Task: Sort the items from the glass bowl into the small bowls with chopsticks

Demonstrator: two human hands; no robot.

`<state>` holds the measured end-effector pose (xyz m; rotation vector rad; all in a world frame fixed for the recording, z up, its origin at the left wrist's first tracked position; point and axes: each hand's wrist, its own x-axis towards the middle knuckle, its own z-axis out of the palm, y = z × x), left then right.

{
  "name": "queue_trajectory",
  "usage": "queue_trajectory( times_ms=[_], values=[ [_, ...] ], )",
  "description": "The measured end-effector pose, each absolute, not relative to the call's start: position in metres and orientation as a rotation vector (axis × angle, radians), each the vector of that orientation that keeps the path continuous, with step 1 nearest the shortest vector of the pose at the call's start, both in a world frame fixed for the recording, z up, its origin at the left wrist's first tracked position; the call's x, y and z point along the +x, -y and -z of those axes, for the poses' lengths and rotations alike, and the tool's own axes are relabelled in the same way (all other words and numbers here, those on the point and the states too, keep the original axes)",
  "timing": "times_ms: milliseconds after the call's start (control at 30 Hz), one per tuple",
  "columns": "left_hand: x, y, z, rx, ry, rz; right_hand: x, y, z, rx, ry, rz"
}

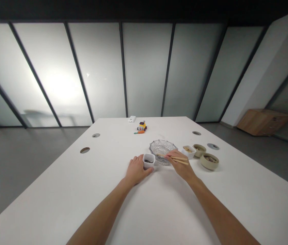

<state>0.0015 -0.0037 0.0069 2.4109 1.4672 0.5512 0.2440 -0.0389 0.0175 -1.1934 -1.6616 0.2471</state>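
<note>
My left hand is curled around the left side of a small white square bowl on the table; small dark bits lie inside it. In my right hand is a pair of light wooden chopsticks. Their tips point left, over the near part of a clear cut-glass bowl. What the tips hold, if anything, is too small to make out. Right of the glass bowl stands another white bowl with pale yellowish pieces. Beside it are two olive-green round bowls, one farther and one nearer, the nearer holding dark, thin pieces.
A yellow toy vehicle and an orange toy carrot lie farther back on the white table. A small white box sits near the far edge. Round cable holes dot both sides. A wooden cabinet stands on the floor at right.
</note>
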Motion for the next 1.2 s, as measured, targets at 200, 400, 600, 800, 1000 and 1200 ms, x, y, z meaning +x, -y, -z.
queue_trajectory(
  times_ms=[200, 400, 600, 800, 1000, 1200],
  values=[
    [0.002, 0.003, -0.006, 2.41, -1.462, -0.552, 0.249, 0.038, -0.02, -1.174, 1.596, -0.161],
    [0.001, 0.003, -0.007, 2.42, -1.463, -0.548, 0.253, 0.035, -0.017, -1.203, 1.618, -0.181],
    [0.001, 0.003, -0.006, 2.425, -1.462, -0.551, 0.25, 0.037, -0.013, -1.185, 1.621, -0.227],
    [0.001, 0.003, -0.005, 2.414, -1.466, -0.554, 0.245, 0.039, -0.017, -1.189, 1.596, -0.255],
    [0.001, 0.004, -0.008, 2.414, -1.457, -0.552, 0.248, 0.04, -0.028, -1.194, 1.496, -0.085],
    [0.002, 0.005, -0.009, 2.402, -1.481, -0.553, 0.241, 0.043, -0.04, -1.124, 1.293, -0.302]
  ],
)
